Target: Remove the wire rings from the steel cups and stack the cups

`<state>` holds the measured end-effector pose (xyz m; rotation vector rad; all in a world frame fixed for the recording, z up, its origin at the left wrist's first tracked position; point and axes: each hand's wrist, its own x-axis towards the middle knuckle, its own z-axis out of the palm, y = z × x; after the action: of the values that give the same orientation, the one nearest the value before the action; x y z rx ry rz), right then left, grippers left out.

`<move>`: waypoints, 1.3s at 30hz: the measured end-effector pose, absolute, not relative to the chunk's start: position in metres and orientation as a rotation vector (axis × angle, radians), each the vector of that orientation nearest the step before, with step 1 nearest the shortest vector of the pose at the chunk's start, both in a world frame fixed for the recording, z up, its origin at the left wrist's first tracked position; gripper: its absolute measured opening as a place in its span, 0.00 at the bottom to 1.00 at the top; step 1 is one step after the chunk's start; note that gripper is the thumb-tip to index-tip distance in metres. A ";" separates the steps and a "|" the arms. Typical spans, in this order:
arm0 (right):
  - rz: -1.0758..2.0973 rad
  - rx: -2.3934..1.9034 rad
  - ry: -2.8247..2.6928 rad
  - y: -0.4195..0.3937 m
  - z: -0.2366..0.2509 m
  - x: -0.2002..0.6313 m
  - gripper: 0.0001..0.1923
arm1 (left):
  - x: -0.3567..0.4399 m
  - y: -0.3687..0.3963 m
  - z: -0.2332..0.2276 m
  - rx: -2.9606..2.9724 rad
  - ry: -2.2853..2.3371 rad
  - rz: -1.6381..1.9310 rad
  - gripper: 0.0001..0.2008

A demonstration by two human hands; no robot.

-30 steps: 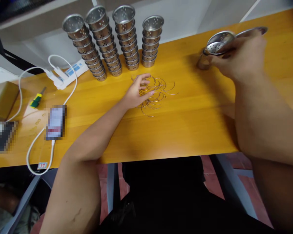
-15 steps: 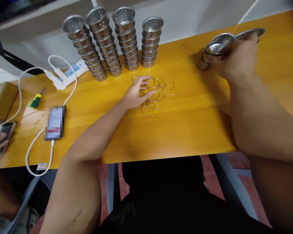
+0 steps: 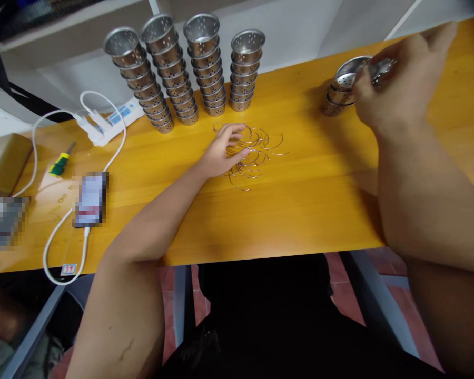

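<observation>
My left hand (image 3: 221,151) rests on the table at the left side of a loose pile of thin curved wires (image 3: 256,145). Its thumb and fingers are apart, with nothing held between them. At the far right, my right hand (image 3: 403,87) grips a perforated metal cup (image 3: 382,69), mostly hidden behind the fingers. That cup is close beside the mouth of a short stack of similar cups (image 3: 337,97); whether they touch, I cannot tell.
Several tall stacks of perforated cups (image 3: 203,68) stand along the back. To the left are a white power strip (image 3: 114,123) with cables, a green-and-yellow screwdriver (image 3: 61,162), a plugged-in phone (image 3: 90,200) and a cardboard box (image 3: 8,163).
My right hand has lifted slightly and moved right, turning the cup it holds. My left hand stays where it was. At the far left, another person's hand has left the phone there.
</observation>
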<state>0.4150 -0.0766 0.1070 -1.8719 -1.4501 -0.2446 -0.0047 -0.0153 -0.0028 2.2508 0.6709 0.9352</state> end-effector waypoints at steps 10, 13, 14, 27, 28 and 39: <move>0.334 -2.020 -1.908 -0.089 0.110 0.373 0.21 | -0.005 -0.015 -0.004 2.241 0.635 0.963 0.36; 0.443 -1.665 -1.905 -0.082 0.094 0.357 0.15 | -0.005 -0.016 -0.001 2.272 0.639 0.998 0.34; 0.444 -1.543 -1.889 -0.076 0.090 0.352 0.15 | -0.006 -0.016 0.001 2.287 0.651 1.012 0.34; 0.460 -1.480 -1.667 0.056 0.159 0.254 0.63 | -0.012 -0.009 0.001 2.370 0.688 1.062 0.28; 0.485 -1.481 -1.668 0.062 0.161 0.246 0.58 | -0.013 -0.008 0.001 2.374 0.688 1.062 0.28; 0.118 -1.804 -1.715 0.045 0.168 0.234 0.42 | -0.007 0.001 -0.013 2.370 0.757 1.097 0.29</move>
<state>0.2343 0.0447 0.1679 -1.8043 -1.7148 0.1176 -0.0071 0.0014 -0.0128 2.3699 0.7568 1.0974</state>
